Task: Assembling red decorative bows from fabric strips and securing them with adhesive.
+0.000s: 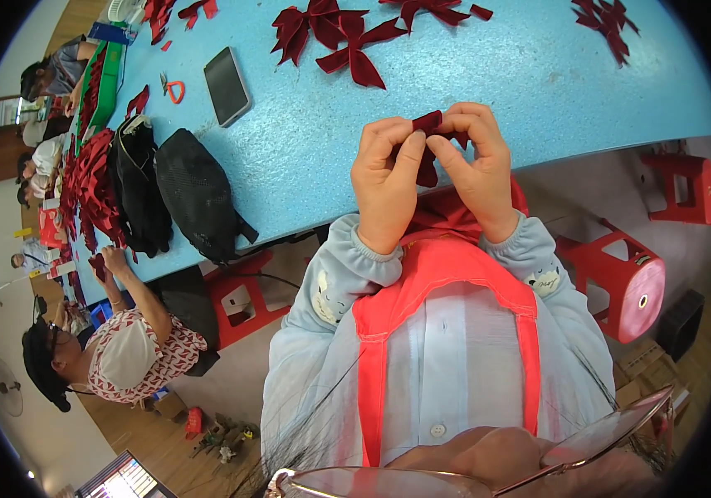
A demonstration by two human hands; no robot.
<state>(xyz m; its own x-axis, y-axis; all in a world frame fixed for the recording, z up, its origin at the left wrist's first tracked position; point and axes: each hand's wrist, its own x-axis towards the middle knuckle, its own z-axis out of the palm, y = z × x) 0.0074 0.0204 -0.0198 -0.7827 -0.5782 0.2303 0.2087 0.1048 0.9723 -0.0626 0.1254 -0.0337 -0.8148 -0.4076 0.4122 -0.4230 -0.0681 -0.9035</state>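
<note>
Both my hands meet over the near edge of the blue table, pinching one dark red velvet ribbon [427,123] that looks folded like a bow. My left hand [387,178] grips its left side between thumb and fingers. On the other side my right hand [476,166] is closed on the ribbon too, the two thumbs almost touching. Part of the ribbon hangs below the thumbs; the rest is hidden behind my fingers. Farther off on the table lie several dark red velvet bows [347,41], with another bow [606,25] at the far right.
On the blue table [289,158] are a phone [227,86], orange-handled snips [174,90], two black pouches [197,195] and a heap of red ribbon [94,187]. A green tray [108,91] stands beyond. Red stools [621,278] are under the table's edge. A co-worker [135,353] sits at the left.
</note>
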